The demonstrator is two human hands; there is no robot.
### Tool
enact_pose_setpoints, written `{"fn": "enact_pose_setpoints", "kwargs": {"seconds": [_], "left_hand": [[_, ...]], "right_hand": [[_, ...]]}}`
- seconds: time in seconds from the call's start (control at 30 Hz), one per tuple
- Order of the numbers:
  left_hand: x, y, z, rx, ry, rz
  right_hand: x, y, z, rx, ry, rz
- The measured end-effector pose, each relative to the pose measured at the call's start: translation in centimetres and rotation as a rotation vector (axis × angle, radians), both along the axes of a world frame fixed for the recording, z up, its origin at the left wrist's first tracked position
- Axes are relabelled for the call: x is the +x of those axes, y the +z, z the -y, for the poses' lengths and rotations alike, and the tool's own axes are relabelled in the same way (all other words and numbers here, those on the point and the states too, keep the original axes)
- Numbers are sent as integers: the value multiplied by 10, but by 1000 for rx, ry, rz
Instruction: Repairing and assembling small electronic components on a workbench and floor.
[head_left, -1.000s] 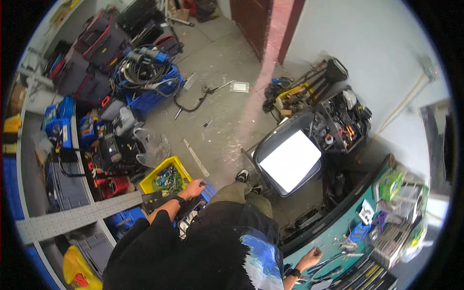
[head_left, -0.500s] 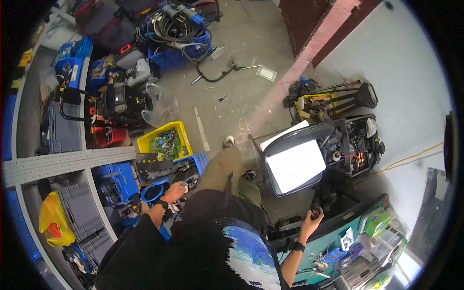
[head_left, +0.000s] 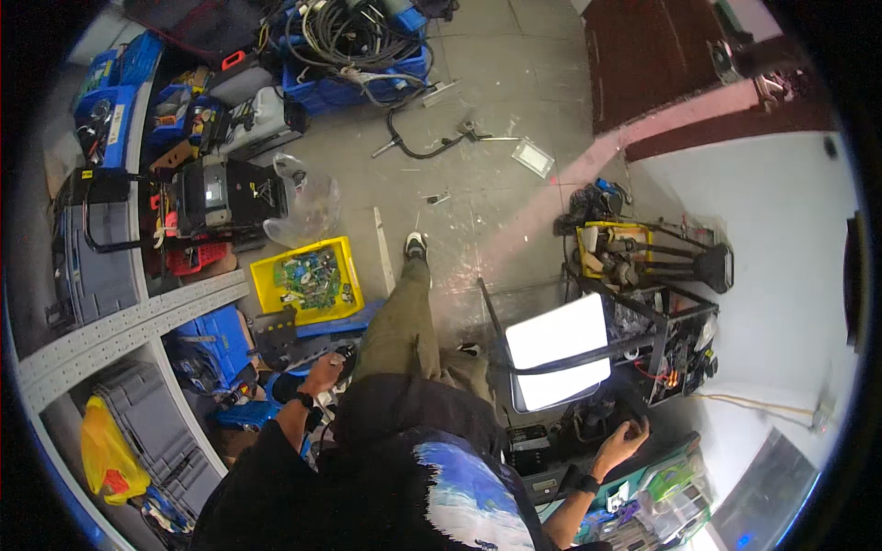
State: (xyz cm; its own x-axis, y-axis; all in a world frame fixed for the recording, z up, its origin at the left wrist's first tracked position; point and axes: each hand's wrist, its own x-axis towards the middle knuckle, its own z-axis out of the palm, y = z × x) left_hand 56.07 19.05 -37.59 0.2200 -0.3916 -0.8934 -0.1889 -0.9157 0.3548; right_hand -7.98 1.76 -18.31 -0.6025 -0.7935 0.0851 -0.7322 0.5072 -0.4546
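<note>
Black object (head_left: 344,360) clenched in left hand (head_left: 323,373) — fingers wrapped round it, just below yellow tray (head_left: 264,286) of circuit boards. Right hand (head_left: 624,439) gripping dark frame edge (head_left: 634,404) beside bright panel (head_left: 559,347) — fingers curled over it.

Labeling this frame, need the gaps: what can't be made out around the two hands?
Head view only:
- Left hand: the dark thing it grips is too small to identify.
- Right hand: fingertips merge into dark gear; contact unclear.
- Yellow bin: contents too small.
- Person's torso hides the floor beneath.
</note>
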Motion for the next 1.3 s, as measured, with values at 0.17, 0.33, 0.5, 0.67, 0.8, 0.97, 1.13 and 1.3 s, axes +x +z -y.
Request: {"fn": "enact_pose_setpoints", "kwargs": {"seconds": [0.17,0.33,0.5,0.67,0.8,0.97,1.13,1.3], "left_hand": [[68,5,52,-59,-132,123],[116,-30,91,-124,-125,131],[130,-28,151,-174,-256,174],[125,-11,223,-264,-230,223],[119,-17,270,-160,-146,205],[101,-32,296,-53,-44,143],[108,-42,326,138,143,-33],[164,-131,364,19,-341,157]], "right_hand": [[46,4,119,-69,143,-2],[87,-13,209,18,196,107],[107,-52,284,107,281,139],[98,-136,363,304,229,248],[93,-233,419,453,257,279],[103,-365,482,727,324,93],[133,-486,545,756,180,335],[172,-591,586,694,453,148]]}}
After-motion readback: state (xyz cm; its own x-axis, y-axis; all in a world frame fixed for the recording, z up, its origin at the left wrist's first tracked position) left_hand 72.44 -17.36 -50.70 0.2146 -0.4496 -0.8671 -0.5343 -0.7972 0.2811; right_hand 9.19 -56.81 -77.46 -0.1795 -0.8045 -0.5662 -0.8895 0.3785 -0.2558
